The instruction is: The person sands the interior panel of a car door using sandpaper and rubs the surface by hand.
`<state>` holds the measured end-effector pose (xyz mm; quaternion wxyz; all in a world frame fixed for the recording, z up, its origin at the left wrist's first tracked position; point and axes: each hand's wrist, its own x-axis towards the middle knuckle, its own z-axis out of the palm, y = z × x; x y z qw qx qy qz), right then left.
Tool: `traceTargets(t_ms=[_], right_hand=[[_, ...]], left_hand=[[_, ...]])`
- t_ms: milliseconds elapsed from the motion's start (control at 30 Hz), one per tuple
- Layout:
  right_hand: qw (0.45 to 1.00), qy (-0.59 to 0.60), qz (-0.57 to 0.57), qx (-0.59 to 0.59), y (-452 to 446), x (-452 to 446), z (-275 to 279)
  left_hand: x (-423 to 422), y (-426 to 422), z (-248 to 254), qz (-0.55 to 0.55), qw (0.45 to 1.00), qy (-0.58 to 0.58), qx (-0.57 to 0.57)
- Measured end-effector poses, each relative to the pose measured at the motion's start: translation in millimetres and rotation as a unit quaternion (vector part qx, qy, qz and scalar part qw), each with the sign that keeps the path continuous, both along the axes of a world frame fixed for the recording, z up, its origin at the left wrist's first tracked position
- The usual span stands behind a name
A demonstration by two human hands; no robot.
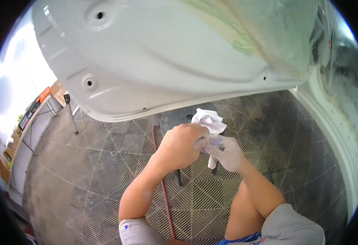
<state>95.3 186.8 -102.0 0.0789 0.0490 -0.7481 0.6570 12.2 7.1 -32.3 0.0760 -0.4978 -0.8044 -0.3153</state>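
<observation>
My left hand [184, 141] and my right hand [230, 155] meet in front of a dark round stool [171, 119]. Pale dust coats the fingers, most heavily on the right. Between the closed fingers shows a small purple sheet-like piece [217, 141], mostly covered by them; its exact kind is hard to make out. Just beyond the hands is a crumpled white cloth [208, 119], seen over the stool. Whether it touches my fingers cannot be seen.
A white vehicle door [146, 61], partly masked with green tape [240, 38], hangs above the stool. Its white door frame [330, 118] curves down the right. A red hose [165, 200] crosses the tiled floor [97, 171]. A long table [32, 118] bearing boxes stands left.
</observation>
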Motion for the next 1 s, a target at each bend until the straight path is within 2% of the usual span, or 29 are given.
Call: traceTargets(t_ms=[33,67,100,133,167,200,233,267,300,333,367,400,433,467,500,533,600,667,700,733,800,867,933,1000], right_hand=[[0.996,0.046,-0.032,0.065,-2.7,-0.5,-1.1],[0.995,0.047,-0.028,0.080,-5.3,-0.2,3.3],[0.978,0.127,-0.067,0.148,-8.6,0.5,9.6],[0.949,0.208,-0.104,0.214,-13.3,1.4,17.8],[0.928,0.241,-0.140,0.246,-19.6,7.4,27.6],[0.925,0.244,-0.139,0.258,-28.2,7.6,42.8],[0.859,0.391,-0.156,0.293,-36.3,3.6,60.8],[0.770,0.526,-0.166,0.320,-41.5,0.9,77.2],[0.747,0.543,-0.171,0.344,-44.0,0.3,90.6],[0.744,0.541,-0.169,0.354,-46.2,-2.0,103.8],[0.707,0.560,-0.188,0.389,-48.8,-4.8,116.7],[0.666,0.579,-0.204,0.423,-52.1,-5.8,124.8],[0.670,0.571,-0.215,0.424,-52.4,-6.2,127.2],[0.665,0.571,-0.212,0.432,-53.1,-6.7,128.6],[0.555,0.628,-0.279,0.469,-53.7,-7.4,129.3],[0.432,0.675,-0.338,0.493,-53.4,-8.7,131.2],[0.429,0.665,-0.340,0.508,-50.2,-4.3,124.8],[0.373,0.624,-0.377,0.573,-40.9,-10.6,119.4],[0.397,0.600,-0.392,0.573,-32.9,-19.6,107.2],[0.391,0.599,-0.392,0.578,-27.8,-24.2,98.5],[0.338,0.565,-0.439,0.611,-21.8,-32.5,83.8],[0.352,0.567,-0.460,0.585,-30.3,-46.0,83.4],[0.400,0.566,-0.479,0.539,-57.8,-54.4,99.6],[0.419,0.571,-0.463,0.533,-87.3,-58.9,125.9]], left_hand=[[-2.2,-2.6,-0.5,-0.033,0.999,0.023,0.010],[-3.6,-5.9,-0.5,-0.065,0.997,0.047,0.020],[-2.3,-11.0,3.9,-0.063,0.996,0.048,0.035],[-0.1,-17.7,11.0,-0.082,0.991,0.054,0.093],[2.7,-25.0,20.1,-0.103,0.981,0.061,0.151],[8.3,-34.6,30.1,-0.104,0.979,0.064,0.163],[15.6,-46.4,40.5,-0.074,0.970,0.058,0.226],[18.7,-56.1,46.6,-0.044,0.955,0.048,0.288],[15.9,-64.5,49.4,-0.048,0.952,0.044,0.298],[10.9,-73.2,52.3,-0.017,0.928,0.117,0.354],[6.3,-78.1,55.1,0.016,0.894,0.186,0.408],[-2.4,-74.2,56.9,0.016,0.890,0.181,0.418],[-15.2,-64.4,58.1,0.069,0.806,0.296,0.508],[-23.3,-56.8,59.2,0.123,0.698,0.401,0.581],[-24.4,-53.2,60.5,0.134,0.711,0.449,0.525],[-18.9,-47.0,59.0,0.137,0.705,0.447,0.533],[-4.7,-32.3,53.0,0.091,0.817,0.366,0.436],[-6.9,-18.6,45.3,0.092,0.806,0.368,0.454],[-8.3,-12.3,42.7,0.091,0.799,0.372,0.464],[-11.2,-10.0,41.8,0.087,0.796,0.370,0.470],[-20.1,-12.3,41.1,0.035,0.772,0.346,0.532],[-21.3,-19.0,47.8,0.010,0.770,0.336,0.542],[-22.3,-25.5,53.8,-0.012,0.769,0.327,0.549],[-25.1,-28.9,57.2,-0.029,0.765,0.330,0.552]])
